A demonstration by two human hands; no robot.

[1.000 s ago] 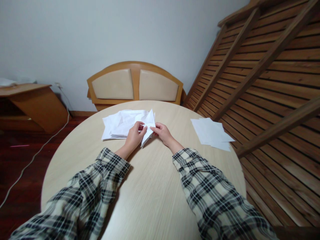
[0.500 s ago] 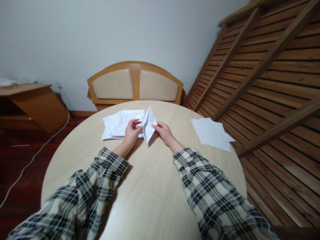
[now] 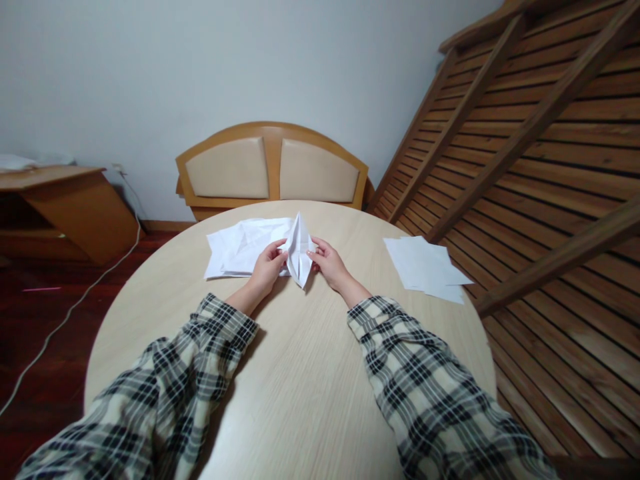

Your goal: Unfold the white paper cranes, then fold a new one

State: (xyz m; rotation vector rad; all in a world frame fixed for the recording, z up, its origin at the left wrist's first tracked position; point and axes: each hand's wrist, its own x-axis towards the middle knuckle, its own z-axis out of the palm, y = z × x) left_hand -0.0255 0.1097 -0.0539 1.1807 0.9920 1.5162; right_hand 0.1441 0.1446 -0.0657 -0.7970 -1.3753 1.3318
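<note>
A piece of folded white paper (image 3: 299, 252), narrow and diamond-shaped with pointed ends, is held upright just above the table, toward its far side. My left hand (image 3: 269, 267) pinches its left edge between thumb and fingers. On the opposite edge, my right hand (image 3: 329, 263) grips the paper the same way, thumb in front. Creases run down the middle of the folded paper. Behind my left hand lies a stack of white paper sheets (image 3: 235, 243), partly covered by that hand and the folded piece.
More white sheets (image 3: 425, 267) lie overlapping at the right of the round wooden table (image 3: 300, 373). Past the far edge stands a padded headboard (image 3: 273, 163). A slatted wooden frame (image 3: 500, 200) leans at the right; a desk (image 3: 55, 213) and a white cable (image 3: 75, 310) are left.
My left fingers, loosely apart before, have closed on the left edge of the folded paper. The paper has turned to face me more. My right hand keeps its hold.
</note>
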